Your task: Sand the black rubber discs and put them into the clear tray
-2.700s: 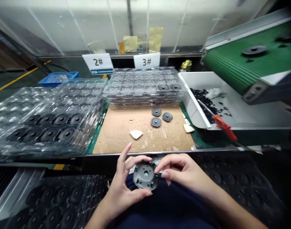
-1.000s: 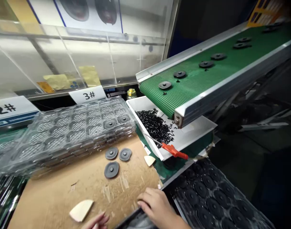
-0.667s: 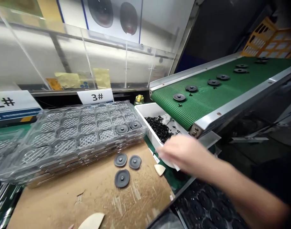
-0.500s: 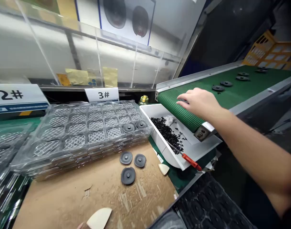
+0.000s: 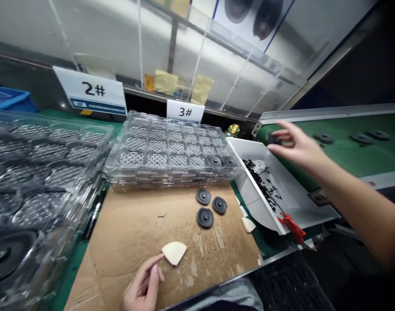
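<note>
My right hand (image 5: 291, 144) is at the near end of the green conveyor belt. Its thumb and fingers close on a dark disc (image 5: 273, 139), blurred and partly covered. My left hand (image 5: 144, 283) is low over the brown cardboard (image 5: 129, 233), its index fingertip touching the corner of a cream wedge-shaped piece (image 5: 174, 252). The thumb is off the wedge. Beyond the wedge lie three dark grey discs with a central stud, one disc (image 5: 205, 217) nearest. Two similar discs (image 5: 215, 161) occupy pockets of the clear plastic tray (image 5: 157, 147).
A white bin (image 5: 254, 201) holds small black parts, with a red-handled tool (image 5: 293, 226) across its rim. More discs ride the green conveyor (image 5: 343, 155). A second cream wedge (image 5: 248, 224) lies by the bin. Another clear tray (image 5: 51, 172) stands left; a black tray (image 5: 281, 280) lies lower right.
The view has swung left, so things appear further right. My left hand has come into fuller view beside the wedge. My right hand stays by the belt's end, now turned with a disc showing.
</note>
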Demonstrator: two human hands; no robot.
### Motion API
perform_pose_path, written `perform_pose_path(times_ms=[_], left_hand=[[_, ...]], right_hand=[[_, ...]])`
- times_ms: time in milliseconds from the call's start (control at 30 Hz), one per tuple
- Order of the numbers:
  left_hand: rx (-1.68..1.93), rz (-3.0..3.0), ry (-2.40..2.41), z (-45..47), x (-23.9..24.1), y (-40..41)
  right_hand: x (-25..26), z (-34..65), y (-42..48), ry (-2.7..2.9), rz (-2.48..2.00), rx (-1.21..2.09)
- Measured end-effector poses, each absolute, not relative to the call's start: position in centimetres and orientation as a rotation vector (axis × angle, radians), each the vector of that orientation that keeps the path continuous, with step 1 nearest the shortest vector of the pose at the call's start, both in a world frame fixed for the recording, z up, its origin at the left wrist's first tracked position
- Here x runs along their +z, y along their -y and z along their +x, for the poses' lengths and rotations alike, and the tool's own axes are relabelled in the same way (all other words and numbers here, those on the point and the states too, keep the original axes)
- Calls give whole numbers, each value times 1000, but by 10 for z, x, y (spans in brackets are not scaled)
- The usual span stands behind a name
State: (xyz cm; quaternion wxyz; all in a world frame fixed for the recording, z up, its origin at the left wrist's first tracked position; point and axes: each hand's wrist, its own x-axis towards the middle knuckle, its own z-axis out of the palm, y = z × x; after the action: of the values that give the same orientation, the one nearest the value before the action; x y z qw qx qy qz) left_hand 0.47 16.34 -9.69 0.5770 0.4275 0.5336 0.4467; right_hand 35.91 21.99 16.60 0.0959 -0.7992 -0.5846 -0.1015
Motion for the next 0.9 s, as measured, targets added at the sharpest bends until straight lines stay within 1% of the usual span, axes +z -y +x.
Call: perform_pose_path(times_ms=[67, 100, 133, 167, 200, 233, 300, 367, 467, 567, 633, 733, 800, 900], left_hand=[[1010, 850, -1145, 3, -87, -166], [1010, 758, -1076, 1, -84, -166], [1016, 662, -987, -1, -81, -164], [1020, 573, -888, -3, -79, -160], [1011, 499, -792, -7, -78, -156], [987, 441, -721, -10, -78, -151], [921, 359, -685, -19, -80, -140], [869, 272, -703, -28, -84, -131], [875, 198, -761, -38, -86, -123], [916, 198, -844, -41, -79, -123], [919, 143, -838, -42, -72, -125], [958, 64, -783, -46, -63, -127], [1002, 32, -748, -49, -59, -128], [1010, -3, -692, -53, -55, -128]], right_hand=[[127, 295, -201, 2025, -2158, 74], [103, 263, -188, 2158, -1911, 368], [77, 234, -175, 2253, -1657, 569], [51, 208, -163, 2268, -1515, 753], [26, 186, -151, 2256, -1384, 889], [4, 168, -142, 2231, -1255, 939], [-29, 143, -130, 2139, -1195, 930], [-46, 127, -124, 1993, -1331, 921], [-44, 112, -123, 1858, -1525, 979], [-34, 109, -126, 1995, -1445, 1008], [-32, 115, -130, 2066, -1491, 916], [-43, 134, -136, 2029, -1818, 597], [-56, 145, -139, 2041, -1934, 446], [-78, 154, -143, 2115, -1891, 433]])
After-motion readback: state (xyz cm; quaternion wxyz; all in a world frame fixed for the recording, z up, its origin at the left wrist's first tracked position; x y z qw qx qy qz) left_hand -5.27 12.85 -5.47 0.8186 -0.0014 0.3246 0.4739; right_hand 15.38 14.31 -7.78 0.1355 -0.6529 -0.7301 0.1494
